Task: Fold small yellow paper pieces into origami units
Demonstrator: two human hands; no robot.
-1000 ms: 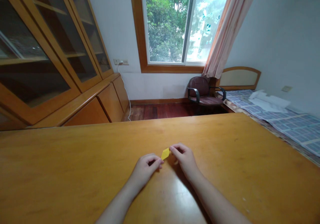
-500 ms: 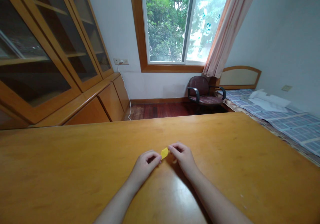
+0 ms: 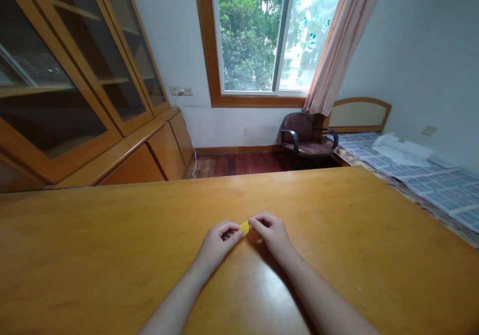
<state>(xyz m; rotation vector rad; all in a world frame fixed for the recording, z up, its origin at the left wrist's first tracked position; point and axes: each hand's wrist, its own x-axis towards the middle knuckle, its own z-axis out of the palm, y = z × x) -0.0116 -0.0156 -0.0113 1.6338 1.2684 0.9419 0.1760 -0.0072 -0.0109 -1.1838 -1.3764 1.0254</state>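
A small folded piece of yellow paper (image 3: pixel 244 227) sits between my two hands, low over the wooden table (image 3: pixel 112 240). My left hand (image 3: pixel 218 244) pinches its left end with curled fingers. My right hand (image 3: pixel 270 232) pinches its right end, thumb and forefinger pressed together. Only a small part of the paper shows between the fingertips. Both forearms reach in from the bottom edge.
A glass-fronted wooden cabinet (image 3: pixel 75 90) stands along the left wall. Beyond the table's far edge are a dark red armchair (image 3: pixel 305 136), a window (image 3: pixel 269 36) with a pink curtain (image 3: pixel 337 46), and a bed (image 3: pixel 419 175) with white papers at right.
My hands have drawn closer together, so less of the yellow paper shows between them. They have also shifted slightly to the left.
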